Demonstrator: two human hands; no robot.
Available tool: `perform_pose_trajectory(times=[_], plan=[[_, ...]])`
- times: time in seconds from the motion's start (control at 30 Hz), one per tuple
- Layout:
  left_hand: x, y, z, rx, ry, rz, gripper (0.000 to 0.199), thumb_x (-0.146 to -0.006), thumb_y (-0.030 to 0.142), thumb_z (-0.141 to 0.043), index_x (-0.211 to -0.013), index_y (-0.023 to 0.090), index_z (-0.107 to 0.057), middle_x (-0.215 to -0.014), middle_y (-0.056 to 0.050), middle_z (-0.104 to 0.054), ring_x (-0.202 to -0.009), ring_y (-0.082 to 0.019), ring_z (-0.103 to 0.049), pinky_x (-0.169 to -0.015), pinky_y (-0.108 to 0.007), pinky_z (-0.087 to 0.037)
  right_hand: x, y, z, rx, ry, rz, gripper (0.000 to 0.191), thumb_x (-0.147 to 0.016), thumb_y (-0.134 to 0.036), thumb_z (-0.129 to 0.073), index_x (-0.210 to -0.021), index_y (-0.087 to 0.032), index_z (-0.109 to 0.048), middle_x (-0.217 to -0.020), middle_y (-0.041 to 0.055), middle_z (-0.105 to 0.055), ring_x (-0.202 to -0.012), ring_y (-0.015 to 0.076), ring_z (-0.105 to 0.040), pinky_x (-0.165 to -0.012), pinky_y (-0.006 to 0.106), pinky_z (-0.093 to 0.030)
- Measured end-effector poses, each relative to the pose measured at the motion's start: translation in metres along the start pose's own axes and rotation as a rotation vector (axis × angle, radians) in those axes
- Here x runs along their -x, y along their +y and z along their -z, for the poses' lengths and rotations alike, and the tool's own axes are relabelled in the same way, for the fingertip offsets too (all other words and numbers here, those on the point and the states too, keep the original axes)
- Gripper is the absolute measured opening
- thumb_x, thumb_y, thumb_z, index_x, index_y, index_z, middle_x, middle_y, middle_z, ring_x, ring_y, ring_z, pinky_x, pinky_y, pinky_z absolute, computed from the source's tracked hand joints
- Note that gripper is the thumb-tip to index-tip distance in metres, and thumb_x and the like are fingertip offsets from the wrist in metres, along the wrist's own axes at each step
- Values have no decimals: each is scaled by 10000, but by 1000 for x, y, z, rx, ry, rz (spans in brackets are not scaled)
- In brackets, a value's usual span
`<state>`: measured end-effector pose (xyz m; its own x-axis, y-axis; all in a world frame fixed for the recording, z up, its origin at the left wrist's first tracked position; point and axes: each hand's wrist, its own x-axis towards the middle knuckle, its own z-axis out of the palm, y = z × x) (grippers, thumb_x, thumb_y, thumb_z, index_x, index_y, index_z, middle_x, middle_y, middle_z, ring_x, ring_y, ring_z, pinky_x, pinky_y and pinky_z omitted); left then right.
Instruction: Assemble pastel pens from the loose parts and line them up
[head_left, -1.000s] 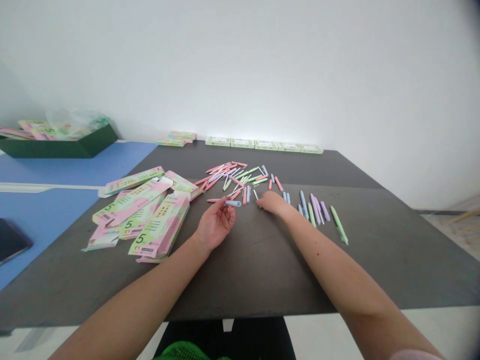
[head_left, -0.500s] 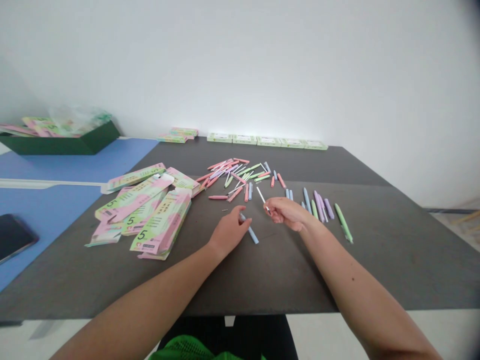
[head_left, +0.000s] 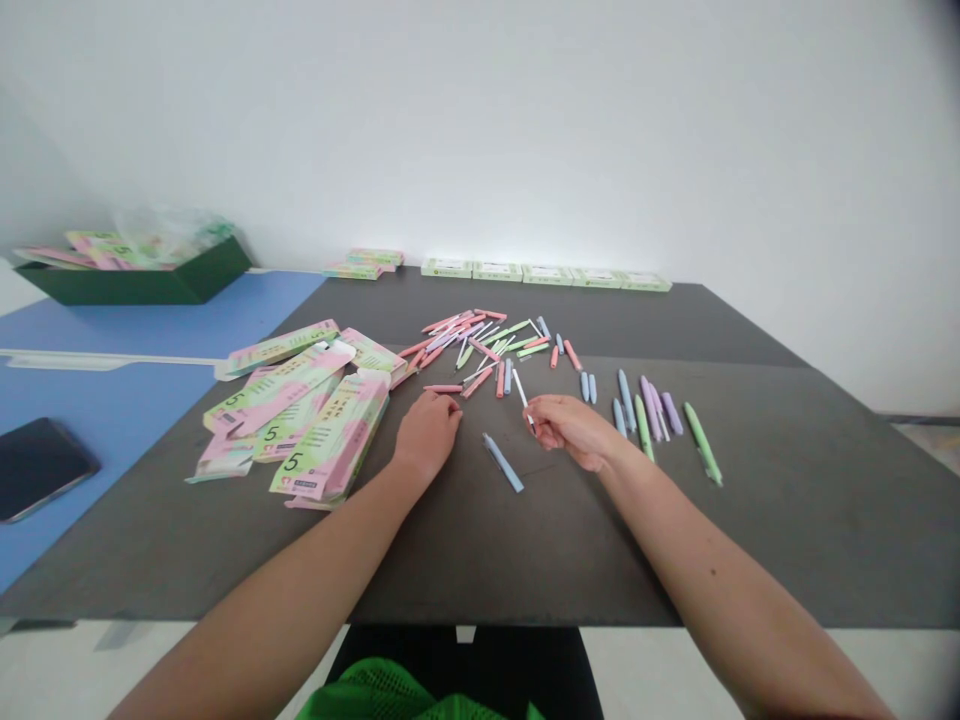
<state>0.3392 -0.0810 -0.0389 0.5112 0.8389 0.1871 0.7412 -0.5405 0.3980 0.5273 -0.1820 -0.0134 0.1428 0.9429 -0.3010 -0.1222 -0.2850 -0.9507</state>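
My right hand (head_left: pixel 562 428) pinches a thin white pen refill (head_left: pixel 520 390), which points up and to the left. On the dark table, my left hand (head_left: pixel 430 432) has its fingers drawn together near the small parts; whatever lies under the fingertips is hidden. A light blue pen barrel (head_left: pixel 502 463) rests on the table between my hands. Beyond them is a pile of pink, green and purple pen parts (head_left: pixel 465 340). Several blue, purple and green pens (head_left: pixel 651 408) lie to the right of my right hand, with a green pen (head_left: pixel 703 444) furthest right.
Flattened pink and green cartons (head_left: pixel 326 440) overlap on the left. A row of small boxes (head_left: pixel 546 275) stands along the table's back edge, with stacked cartons (head_left: pixel 364 264) beside it. At far left are a dark green tray (head_left: pixel 120 287) and a phone (head_left: pixel 45 467).
My left hand has let go of the blue pen barrel and moved left and slightly up, its fingers closing. My right hand still holds the refill. The view has shifted slightly.
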Motion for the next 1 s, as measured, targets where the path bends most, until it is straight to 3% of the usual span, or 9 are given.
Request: perform_pose_trajectory(times=[0.1,0.2,0.33,0.4,0.57,1.0], plan=[[-4,0,-3,111,5,-32,159,-811,205,-501,-730,161,-630,-898,-108,-634,-966,-243,-551,-902,-376,-395,2,-2,-2,-54,41,24,136,-680,-253,-616,-619,-148,-554,-503,-39,-538,-361,38,-434,-371,151,-327],[2,14,1,441,28,-55,139,-805,266,-532,-755,170,-618,-868,-68,-640,-923,-221,-560,-880,-358,-400,7,-4,-6,-147,101,100,157,-691,-283,-638,-667,-149,-561,-553,-22,-592,-402,55,-512,-415,153,-400],[20,41,10,1192,-202,86,222,-805,388,-553,-810,169,-593,-869,-36,-660,-825,-160,-596,-818,-314,-441,15,-7,-13,-277,192,282,181,-699,-301,-671,-773,-156,-591,-623,-6,-650,-480,82,-590,-500,180,-475],[28,51,12,1389,-254,147,201,-773,362,-609,-794,162,-595,-838,-26,-661,-788,-134,-598,-817,-297,-443,19,-8,-17,-307,200,346,184,-704,-299,-677,-797,-158,-601,-635,-6,-660,-501,89,-602,-525,193,-490],[33,57,13,1497,-275,207,169,-749,313,-656,-764,151,-607,-748,-4,-649,-711,-102,-583,-770,-258,-443,25,-7,-22,-303,169,409,167,-721,-295,-676,-806,-165,-617,-645,-7,-666,-518,99,-606,-544,218,-500],[32,54,11,1485,-279,209,181,-744,323,-663,-773,152,-613,-752,-2,-649,-718,-107,-577,-778,-270,-437,25,-2,-24,-227,159,453,166,-743,-304,-660,-827,-168,-616,-673,-1,-670,-546,109,-621,-581,242,-515]])
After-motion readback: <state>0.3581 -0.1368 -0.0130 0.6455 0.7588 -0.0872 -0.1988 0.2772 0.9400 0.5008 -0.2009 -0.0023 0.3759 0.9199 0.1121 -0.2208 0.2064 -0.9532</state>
